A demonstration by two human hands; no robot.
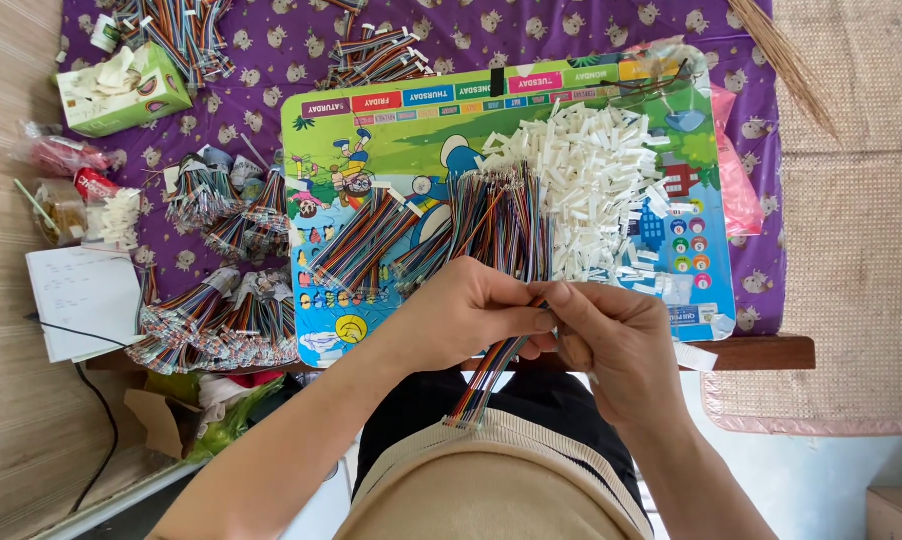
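White connector pile (599, 190) on board (391, 130), right of loose wire bundles (441, 225); tissue box (123, 88) far left.

Green tissue box (121, 90), white notepad (83, 300), pink plastic bag (736, 190), purple cloth (531, 35).

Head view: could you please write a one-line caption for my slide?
Both hands, left hand and right hand, pinch a rainbow ribbon cable above a colourful board with white connectors.
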